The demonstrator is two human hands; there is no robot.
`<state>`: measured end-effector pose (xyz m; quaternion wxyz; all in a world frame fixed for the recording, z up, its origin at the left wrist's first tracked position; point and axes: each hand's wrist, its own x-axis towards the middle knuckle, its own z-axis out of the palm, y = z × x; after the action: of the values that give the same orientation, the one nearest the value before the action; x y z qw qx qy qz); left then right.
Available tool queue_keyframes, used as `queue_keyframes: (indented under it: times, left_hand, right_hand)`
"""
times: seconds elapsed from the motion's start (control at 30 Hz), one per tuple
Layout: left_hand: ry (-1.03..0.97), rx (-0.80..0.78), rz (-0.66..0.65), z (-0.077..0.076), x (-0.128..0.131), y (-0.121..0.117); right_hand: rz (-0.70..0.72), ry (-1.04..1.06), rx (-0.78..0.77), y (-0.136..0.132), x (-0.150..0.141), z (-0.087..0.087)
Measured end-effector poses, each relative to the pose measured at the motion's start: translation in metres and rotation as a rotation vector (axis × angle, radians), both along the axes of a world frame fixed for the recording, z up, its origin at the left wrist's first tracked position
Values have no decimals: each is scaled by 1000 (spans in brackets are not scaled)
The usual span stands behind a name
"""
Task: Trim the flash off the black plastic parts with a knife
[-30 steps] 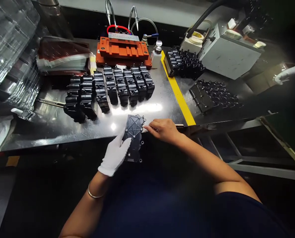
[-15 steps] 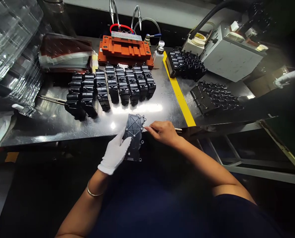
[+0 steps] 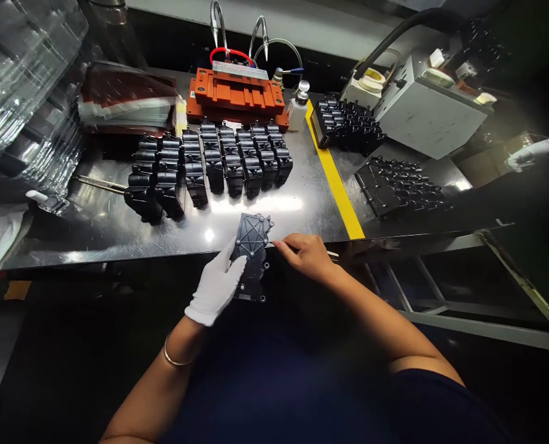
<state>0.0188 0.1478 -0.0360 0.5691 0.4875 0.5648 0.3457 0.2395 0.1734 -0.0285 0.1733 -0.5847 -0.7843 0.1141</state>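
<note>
My left hand [image 3: 215,287], in a white glove, is closed around the left side of a black plastic housing [image 3: 253,235]. Star-shaped ribs and small round bosses mark the face turned up to me. The housing is held tilted at the table's front edge. My bare right hand [image 3: 307,254] pinches a thin, pale, stick-like tool [image 3: 333,254], whose rear end sticks out behind the hand. Its front end reaches the housing's right edge; whether it touches cannot be told. Beyond them, several black housings [image 3: 228,161] stand in a row on the metal table [image 3: 311,213].
An orange fixture [image 3: 237,92] with bent metal nozzles stands at the back, beside a pump bottle [image 3: 298,108]. Clear plastic trays [image 3: 20,80] are piled left. Past the yellow tape [image 3: 337,185] are more black housings [image 3: 398,185] and a grey box [image 3: 434,111]. Another person's gloved hand [image 3: 530,154] shows far right.
The whole view has shifted slightly. Both my hands keep their hold, and the tool stays at the housing's right edge. The other person's gloved hand has moved a little left.
</note>
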Motion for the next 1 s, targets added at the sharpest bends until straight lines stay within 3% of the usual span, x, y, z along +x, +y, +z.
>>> queue_keyframes:
  times: [0.17,0.33,0.6,1.0]
  left_hand:
    - [34,11,13,1,2,0]
    - [43,3,12,3,2,0]
    - [16,-25,13,2,3,0]
    - [-25,-34,15,-1,2,2]
  right_hand:
    - [-61,-13,4,-10,-10,2]
    - [-17,25,-56,-12,-13,6]
    - [-61,-187,116,-1,-1,1]
    - [39,-176,159,2,0,1]
